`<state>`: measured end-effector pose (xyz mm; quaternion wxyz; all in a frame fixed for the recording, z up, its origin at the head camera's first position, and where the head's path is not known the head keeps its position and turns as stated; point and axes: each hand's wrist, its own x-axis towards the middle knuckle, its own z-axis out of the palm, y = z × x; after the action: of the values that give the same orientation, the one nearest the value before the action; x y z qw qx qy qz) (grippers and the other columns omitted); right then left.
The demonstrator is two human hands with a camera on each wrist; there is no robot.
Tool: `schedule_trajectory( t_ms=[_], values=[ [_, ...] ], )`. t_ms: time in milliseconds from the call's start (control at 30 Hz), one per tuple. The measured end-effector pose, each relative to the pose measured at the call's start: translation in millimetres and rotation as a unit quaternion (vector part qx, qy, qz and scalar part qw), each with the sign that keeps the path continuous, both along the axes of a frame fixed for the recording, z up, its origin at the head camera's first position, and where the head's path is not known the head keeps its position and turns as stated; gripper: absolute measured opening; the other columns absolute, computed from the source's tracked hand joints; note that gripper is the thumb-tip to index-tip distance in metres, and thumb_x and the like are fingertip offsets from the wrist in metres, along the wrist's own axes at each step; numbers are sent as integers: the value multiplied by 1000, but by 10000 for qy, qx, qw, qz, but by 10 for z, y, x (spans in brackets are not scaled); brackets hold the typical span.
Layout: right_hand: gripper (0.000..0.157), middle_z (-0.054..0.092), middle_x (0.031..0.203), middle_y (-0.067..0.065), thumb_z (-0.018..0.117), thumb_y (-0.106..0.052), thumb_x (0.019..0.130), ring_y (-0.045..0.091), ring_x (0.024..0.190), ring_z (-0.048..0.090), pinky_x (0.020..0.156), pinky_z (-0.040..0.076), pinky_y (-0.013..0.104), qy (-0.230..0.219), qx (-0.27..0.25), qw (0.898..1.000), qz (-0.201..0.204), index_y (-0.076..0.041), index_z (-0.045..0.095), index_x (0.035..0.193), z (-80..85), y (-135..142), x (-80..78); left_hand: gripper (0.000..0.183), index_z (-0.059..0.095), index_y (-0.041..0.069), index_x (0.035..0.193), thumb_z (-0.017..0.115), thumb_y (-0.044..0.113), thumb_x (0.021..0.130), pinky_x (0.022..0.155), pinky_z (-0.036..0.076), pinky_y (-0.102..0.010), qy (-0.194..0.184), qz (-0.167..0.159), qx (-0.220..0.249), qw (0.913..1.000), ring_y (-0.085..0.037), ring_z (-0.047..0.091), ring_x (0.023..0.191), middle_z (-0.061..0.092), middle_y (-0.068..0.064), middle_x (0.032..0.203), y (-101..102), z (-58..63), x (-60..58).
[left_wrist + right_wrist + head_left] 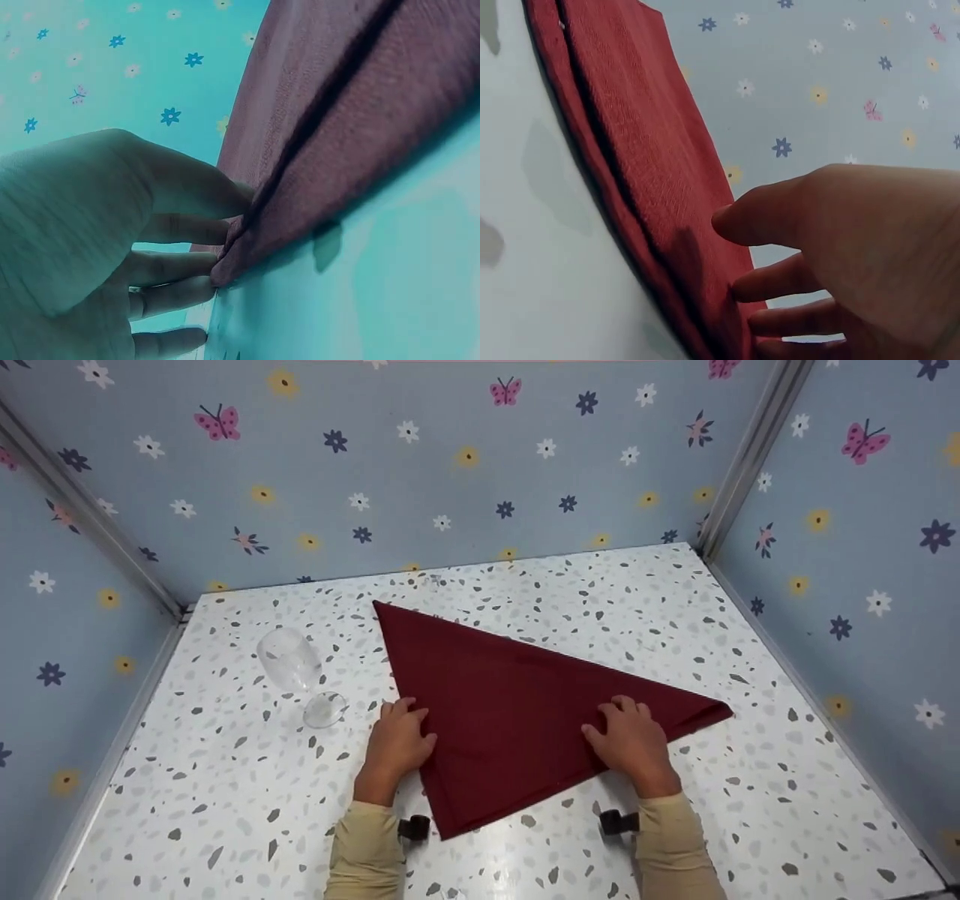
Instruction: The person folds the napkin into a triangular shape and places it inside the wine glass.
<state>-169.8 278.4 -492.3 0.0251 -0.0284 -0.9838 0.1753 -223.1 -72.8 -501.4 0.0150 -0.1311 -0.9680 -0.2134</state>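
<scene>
A dark red cloth napkin (510, 697), folded into a triangle, lies flat on the table. My left hand (397, 746) touches its left edge. In the left wrist view, the thumb and fingertips of that left hand (97, 225) meet the layered edge of the cloth (360, 135). On the napkin's right part rests my right hand (634, 739), fingertips down on the fabric. The right wrist view shows the right hand (870, 255) with thumb and fingers spread apart over the red cloth (645, 135); its layered edge faces the camera.
A clear stemmed glass (291, 660) lies on its side left of the napkin. The speckled white table (225, 780) is bounded by blue flowered panels (420, 472) at the back and both sides. Dark wrist mounts (619, 822) sit below the hands.
</scene>
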Motion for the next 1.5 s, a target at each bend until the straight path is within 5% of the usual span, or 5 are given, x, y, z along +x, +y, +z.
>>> schedule_trajectory(
  t_ms=[200,467,867,1167,1500],
  values=[
    [51,56,131,25,64,-40,96,43,119,50,90,42,63,-119,-7,9997,-236,-1,64,129,60,-167,139,45,66,-7,125,74,18,89,98,44,-53,48,-232,-3,9997,-37,46,126,51,-13,146,-16,-4,8],
    [54,56,124,28,67,-41,93,45,112,52,77,50,61,-194,426,9988,129,1,63,128,104,-318,167,47,63,-7,129,71,20,91,103,42,-53,73,-407,-74,9991,-38,48,130,52,-11,147,-50,6,-9],
    [56,40,149,31,65,-33,96,47,137,37,106,37,61,-133,-135,9996,204,4,56,137,-18,-87,-5,55,60,-3,135,73,27,92,106,38,-55,-206,-434,-131,9988,-37,44,132,50,-12,148,-19,9,35],
    [53,39,152,27,65,-31,96,43,141,33,111,32,58,49,-372,9989,267,2,57,137,-93,48,-107,62,57,-1,139,76,30,89,108,34,-57,-432,-618,43,9971,-37,40,135,47,-11,151,-44,48,7],
    [39,61,114,22,71,-29,92,41,106,55,86,45,58,547,-153,9984,-59,1,68,116,22,-230,27,56,64,7,135,80,30,86,106,35,-54,-393,-605,295,9970,-35,41,132,48,-9,149,-64,0,6]
  ],
)
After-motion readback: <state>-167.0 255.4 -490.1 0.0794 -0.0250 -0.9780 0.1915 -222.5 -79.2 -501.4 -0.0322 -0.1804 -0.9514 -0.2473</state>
